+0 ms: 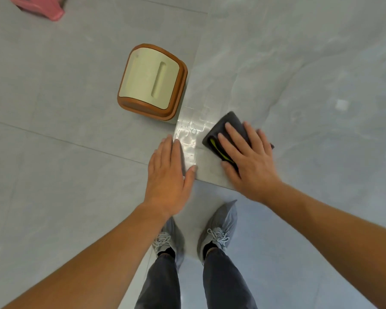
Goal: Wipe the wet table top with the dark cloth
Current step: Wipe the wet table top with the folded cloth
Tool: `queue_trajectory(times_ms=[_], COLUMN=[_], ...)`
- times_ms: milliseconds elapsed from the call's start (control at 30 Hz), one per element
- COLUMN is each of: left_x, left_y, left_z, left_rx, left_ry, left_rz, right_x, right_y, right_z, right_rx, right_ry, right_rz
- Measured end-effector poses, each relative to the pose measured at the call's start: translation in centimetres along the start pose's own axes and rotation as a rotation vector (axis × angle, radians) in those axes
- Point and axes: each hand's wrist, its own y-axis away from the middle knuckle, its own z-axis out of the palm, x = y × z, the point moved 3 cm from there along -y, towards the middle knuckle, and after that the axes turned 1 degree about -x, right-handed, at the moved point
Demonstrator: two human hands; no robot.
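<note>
Dark cloth (215, 129): folded into a flat pad with a yellow-green stripe (218, 150) showing at one fold. It lies on the tabletop (299, 74) near the front left corner, just right of the wet patch (188, 132).

Right hand (250, 161): palm down on the cloth, fingers straight and spread, thumb along the near edge. There is no closed grip; it presses the pad flat and pinches nothing.

Left hand (167, 172): flat and relaxed at the tabletop's corner edge, fingers straight, holding nothing. Whether it bears weight, I cannot tell.

Wet patch: glossy film with small beads between the two hands, reflecting light.

Handling (judgement): the cloth looks soft, light and limp, so it will bunch or unfold if pushed from one corner. A broad palm over the middle with fingers spread to the leading edge should carry it as one pad. The polished tabletop looks slick when wet, so the pad should slide easily. Moderate downward pressure is needed so it soaks up the water, not skates over it.

Next move (judgement): sweep left across the film toward the edge.

Nearby: a brown stool (151, 80) with a cream seat and a pink stool (42, 5) stand on the floor (54, 175).
</note>
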Motion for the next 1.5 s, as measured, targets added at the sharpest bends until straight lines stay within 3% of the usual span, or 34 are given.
queue_trajectory(times_ms=[167, 267, 367, 500, 600, 800, 1000, 1100, 1233, 1367, 1400, 1500], left_x=[-0.9, -1.9, -3.2, -3.3, -3.0, -2.8, -1.4, -1.0, -1.4, -1.5, -1.5, -1.6], left_y=[0.0, -0.3, -0.6, -0.5, -0.8, -3.2, -5.8, -6.1, -5.8, -4.8, -4.5, -4.1], left_z=[0.6, 0.9, 1.3, 0.9, -0.1, -0.9, -1.4, -0.8, -0.3, -0.3, -0.4, -0.1], left_rx=[-0.018, -0.024, -0.071, -0.093, -0.060, -0.058, -0.110, -0.155, -0.169, -0.121, -0.084, 0.002], left_ry=[0.164, 0.412, 0.675, 0.805, 0.892, 0.947, 0.902, 0.868, 0.847, 0.849, 0.844, 0.751], left_rz=[0.009, -0.044, -0.199, -0.206, -0.210, -0.210, -0.183, -0.213, -0.175, -0.089, -0.063, -0.015], right_x=[0.7, -0.4, -3.2, -5.3, -4.5, -5.2, -6.4, -3.6, 0.8, -2.4, -3.9, -8.2], right_y=[-11.5, -13.5, -9.1, -1.2, -1.0, -6.0, 2.4, 6.0, 8.8, 6.9, 5.8, 2.0], right_z=[-1.1, -0.5, 1.0, 2.8, 2.6, 2.1, 3.4, 2.5, 1.0, 1.9, 2.3, 3.7], right_rx=[0.026, 0.050, 0.020, -0.054, -0.082, 0.075, 0.000, -0.025, 0.082, 0.179, 0.176, 0.121], right_ry=[0.045, 0.060, 0.073, 0.096, 0.107, 0.036, 0.047, 0.067, -0.009, -0.052, -0.060, -0.041], right_rz=[0.146, 0.183, 0.056, -0.170, -0.238, 0.162, -0.027, 0.003, 0.338, 0.649, 0.629, 0.309])
